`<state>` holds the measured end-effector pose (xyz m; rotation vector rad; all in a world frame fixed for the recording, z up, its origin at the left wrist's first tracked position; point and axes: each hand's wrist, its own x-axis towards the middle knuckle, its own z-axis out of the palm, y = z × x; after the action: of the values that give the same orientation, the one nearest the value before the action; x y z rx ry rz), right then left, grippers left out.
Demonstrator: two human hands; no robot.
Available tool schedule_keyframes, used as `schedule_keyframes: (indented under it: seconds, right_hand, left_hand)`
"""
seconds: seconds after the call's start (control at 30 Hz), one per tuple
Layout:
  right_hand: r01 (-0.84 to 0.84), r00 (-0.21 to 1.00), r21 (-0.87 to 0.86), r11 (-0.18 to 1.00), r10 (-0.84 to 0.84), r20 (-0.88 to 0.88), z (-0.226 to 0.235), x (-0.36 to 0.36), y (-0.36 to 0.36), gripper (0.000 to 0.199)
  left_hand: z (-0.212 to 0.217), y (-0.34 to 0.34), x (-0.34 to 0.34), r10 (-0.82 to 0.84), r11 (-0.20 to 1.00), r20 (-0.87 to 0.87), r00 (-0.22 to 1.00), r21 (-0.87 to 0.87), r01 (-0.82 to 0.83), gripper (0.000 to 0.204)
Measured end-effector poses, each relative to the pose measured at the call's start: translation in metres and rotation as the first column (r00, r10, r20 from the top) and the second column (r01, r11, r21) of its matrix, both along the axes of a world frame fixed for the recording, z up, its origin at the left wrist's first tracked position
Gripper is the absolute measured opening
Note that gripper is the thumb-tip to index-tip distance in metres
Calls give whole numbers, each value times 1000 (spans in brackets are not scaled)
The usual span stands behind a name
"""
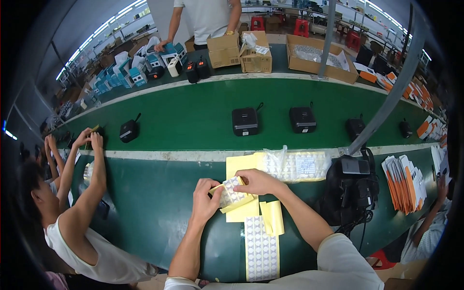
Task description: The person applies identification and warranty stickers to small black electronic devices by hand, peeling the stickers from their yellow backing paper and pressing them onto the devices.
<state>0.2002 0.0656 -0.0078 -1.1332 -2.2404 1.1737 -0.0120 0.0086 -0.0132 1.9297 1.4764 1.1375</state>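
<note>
A folded sheet of white labels (231, 192) with yellow backing is held in front of me between both hands. My left hand (206, 199) is closed round its left edge. My right hand (258, 182) pinches its upper right edge with thumb and fingers. Beneath lies a flat yellow backing sheet (237, 164) on the green table. Nearer to me, a long strip of printed labels (261, 258) reaches toward the table's front edge, and a curled piece of yellow backing paper (274, 218) rests over its top end.
A plastic-wrapped label stack (305, 165) lies beyond my right hand; a black bag (338, 188) and orange-white cards (405, 186) are farther right. Black boxy devices (245, 121) stand on the green conveyor belt (193, 106). A co-worker (82, 227) works at left, another (208, 19) across the belt.
</note>
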Motion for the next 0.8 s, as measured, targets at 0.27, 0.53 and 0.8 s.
schedule_keyframes:
  seconds: [0.27,0.53,0.8]
  right_hand:
    - [87,996,13,996,-87,-10,-11,-4,0,35]
    - [110,994,-8,994,-109,31,-12,-8,1,32]
    - [129,991,-8,992,-129,40,-3,-13,-5,30]
  left_hand:
    - [-3,2,6,4,983,-76,997,183,10,19]
    - [-6,2,9,44,953,-136,990,302,-1,22]
    - [1,0,9,146,895,-182,972,443,-51,23]
